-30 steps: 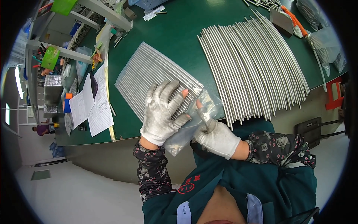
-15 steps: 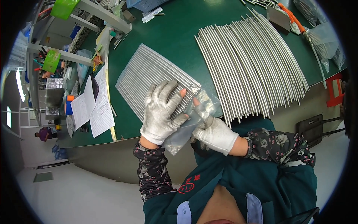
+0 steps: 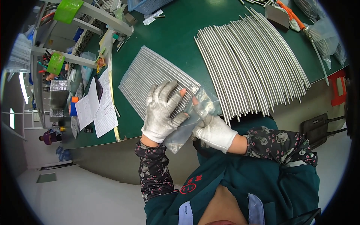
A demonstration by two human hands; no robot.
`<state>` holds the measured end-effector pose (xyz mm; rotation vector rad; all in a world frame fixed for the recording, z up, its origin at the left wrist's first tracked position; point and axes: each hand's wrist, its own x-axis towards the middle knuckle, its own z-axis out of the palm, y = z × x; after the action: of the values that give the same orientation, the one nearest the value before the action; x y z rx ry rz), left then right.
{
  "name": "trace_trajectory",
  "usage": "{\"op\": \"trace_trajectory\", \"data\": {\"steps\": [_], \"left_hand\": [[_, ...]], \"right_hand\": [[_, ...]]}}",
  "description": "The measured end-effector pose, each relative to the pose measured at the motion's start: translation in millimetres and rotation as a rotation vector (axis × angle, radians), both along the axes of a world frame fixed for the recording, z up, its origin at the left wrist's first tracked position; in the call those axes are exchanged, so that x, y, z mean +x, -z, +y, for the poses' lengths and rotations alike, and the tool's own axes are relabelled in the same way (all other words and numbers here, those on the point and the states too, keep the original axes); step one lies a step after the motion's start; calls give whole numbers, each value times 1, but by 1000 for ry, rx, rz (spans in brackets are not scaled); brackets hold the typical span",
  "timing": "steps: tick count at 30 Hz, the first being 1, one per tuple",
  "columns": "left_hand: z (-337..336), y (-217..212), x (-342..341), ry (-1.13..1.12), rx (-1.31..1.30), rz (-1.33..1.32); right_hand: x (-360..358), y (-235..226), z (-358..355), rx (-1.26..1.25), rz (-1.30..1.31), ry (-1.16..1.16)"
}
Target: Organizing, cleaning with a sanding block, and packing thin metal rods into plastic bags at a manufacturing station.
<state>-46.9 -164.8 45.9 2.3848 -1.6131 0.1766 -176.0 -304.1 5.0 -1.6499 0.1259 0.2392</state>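
Observation:
A clear plastic bag (image 3: 144,69) lies slantwise on the green table, with a single row of thin metal rods inside it. My left hand (image 3: 160,112), in a greyed white glove with bare thumb and index tips, rests flat on the bagged rods with its fingers spread. At the bag's near end, my gloved right hand (image 3: 216,133) grips the loose plastic flap (image 3: 178,139); its bare fingertip points toward the rod ends. Some of its fingers are hidden beneath the plastic. To the right lies a wide row of loose metal rods (image 3: 251,63), apart from the bag.
Written paper sheets (image 3: 105,108) lie at the table's left edge, beside a metal shelf frame (image 3: 101,17). A blue basket (image 3: 148,4) stands at the back. Toward the far right are a brown block (image 3: 276,18), an orange-handled tool (image 3: 291,15) and plastic bags (image 3: 324,41).
The view has shifted slightly, so the table and shelf sit a little differently. Both hands keep nearly the same hold and place on the bag.

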Motion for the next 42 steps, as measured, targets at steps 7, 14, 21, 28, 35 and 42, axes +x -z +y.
{"op": "trace_trajectory", "data": {"steps": [7, 14, 21, 28, 35, 42], "left_hand": [[-3, -2, 3, 24, -70, 36], [-7, 0, 4, 91, -123, 61], [-4, 0, 5, 79, -113, 42], [-5, 2, 8, 94, -118, 58], [-6, -1, 6, 100, -99, 39], [-6, -1, 6, 108, -96, 32]], "right_hand": [[-1, -7, 0, -110, -22, -26], [-1, -8, -3, -214, -57, -147], [-7, -13, -4, 36, -73, 0], [-4, 2, -2, -33, -144, 19], [-4, 5, -2, -231, -200, -55], [-2, -9, -4, -142, -72, -48]]}}
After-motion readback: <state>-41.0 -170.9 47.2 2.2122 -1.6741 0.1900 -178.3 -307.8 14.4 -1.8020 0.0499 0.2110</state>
